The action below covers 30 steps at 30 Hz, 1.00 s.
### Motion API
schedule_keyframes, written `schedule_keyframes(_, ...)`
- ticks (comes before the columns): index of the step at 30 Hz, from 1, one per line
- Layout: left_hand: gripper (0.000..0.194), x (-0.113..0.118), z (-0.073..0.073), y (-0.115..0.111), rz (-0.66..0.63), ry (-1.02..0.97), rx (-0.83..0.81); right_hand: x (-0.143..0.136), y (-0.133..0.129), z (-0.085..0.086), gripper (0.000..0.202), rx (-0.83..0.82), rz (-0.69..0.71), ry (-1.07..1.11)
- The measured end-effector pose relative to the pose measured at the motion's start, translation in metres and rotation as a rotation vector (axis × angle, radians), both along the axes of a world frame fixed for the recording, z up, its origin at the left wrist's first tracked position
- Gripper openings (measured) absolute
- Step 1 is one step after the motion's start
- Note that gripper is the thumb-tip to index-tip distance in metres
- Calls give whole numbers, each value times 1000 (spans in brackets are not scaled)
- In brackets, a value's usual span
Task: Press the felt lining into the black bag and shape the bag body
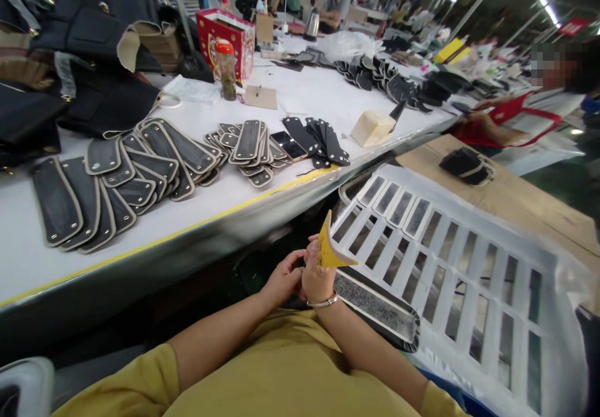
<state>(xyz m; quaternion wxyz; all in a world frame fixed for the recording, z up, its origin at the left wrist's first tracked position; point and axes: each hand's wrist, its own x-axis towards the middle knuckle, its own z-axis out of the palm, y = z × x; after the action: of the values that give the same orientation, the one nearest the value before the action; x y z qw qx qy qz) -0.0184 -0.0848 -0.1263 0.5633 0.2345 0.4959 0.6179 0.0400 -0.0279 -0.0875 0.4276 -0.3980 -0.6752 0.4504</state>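
My right hand (319, 279), with a bracelet at the wrist, is closed around a bent yellow piece (332, 249) with a pale edge. The piece looks like thin sheet material and stands up out of the fist. My left hand (284, 277) meets the right one in front of my body, its fingers curled in against it. Whatever lies between those fingertips is hidden. Just right of my hands is a white slotted rack (424, 264) with a few dark, pale-edged strips (396, 205) on its far end. Below it sits a long dark tray (377, 301) with a speckled grey inside.
Stacks of dark trimmed panels (126, 167) lie along the white table (197, 217). Near its edge are a phone (289, 145), black straps (323, 139) and a cream block (372, 127). Black bags (84, 48) pile up at left. A co-worker (510, 117) sits at right by cardboard (525, 198).
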Motion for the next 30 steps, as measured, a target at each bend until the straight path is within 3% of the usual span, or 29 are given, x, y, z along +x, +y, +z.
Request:
schedule_keyframes(2,36,4,2,1,119,135,54,-5,-2,-2,18,54,15,-37)
schedule_keyframes(4,35,6,5,1,168,179,71,-9,0,0,18,-24,59,-2)
schedule_keyframes(7,52,3,5,-4,-29,6,-36,-4,14,11,24,-241,74,145)
schedule_keyframes(10,62,-8,2,-9,-194,-103,-94,21,36,32,29,-328,21,284)
schedule_keyframes(13,51,-16,-2,-9,-101,132,-57,49,56,52,29,-440,23,493)
schedule_keyframes(16,37,-15,-2,-2,26,411,39,58,67,61,29,-523,63,548)
schedule_keyframes(23,41,5,-1,17,8,229,49,21,71,36,30,-622,176,565)
schedule_keyframes(30,35,9,-1,24,59,267,-39,7,73,19,33,-697,283,503)
